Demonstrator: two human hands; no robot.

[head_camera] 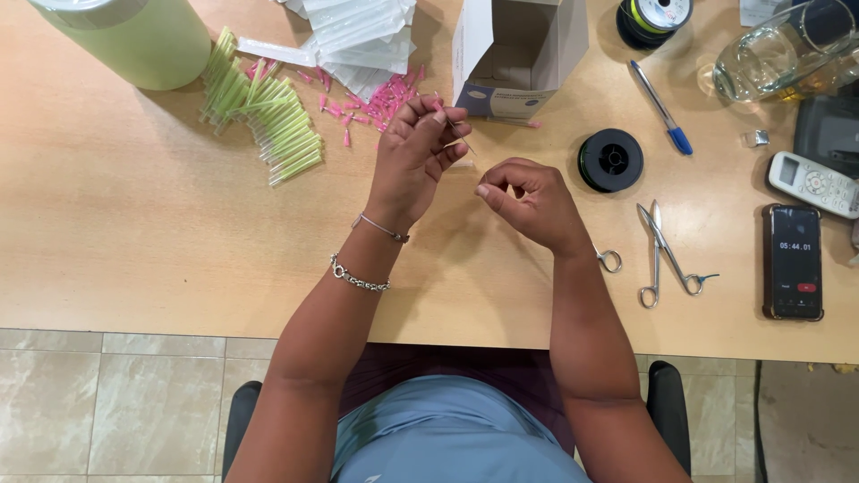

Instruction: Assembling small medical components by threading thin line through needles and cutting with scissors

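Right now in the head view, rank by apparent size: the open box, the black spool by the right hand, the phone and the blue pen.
1. Open box, clearly largest, though it stands taller and so nearer the camera.
2. Phone.
3. Black spool and blue pen: too alike to rank; the pen is longer, the spool wider.

Open white cardboard box (514,58) with blue-grey printed front, standing at far centre of pale wooden bench (134,233), flaps raised. Heap of clear, flat sealed packets (358,36) just left of it, at far edge. Dark smartphone (793,261) in brown case lying near right edge, screen lit with white digits and red button. White remote (812,183) with small grey display just beyond.
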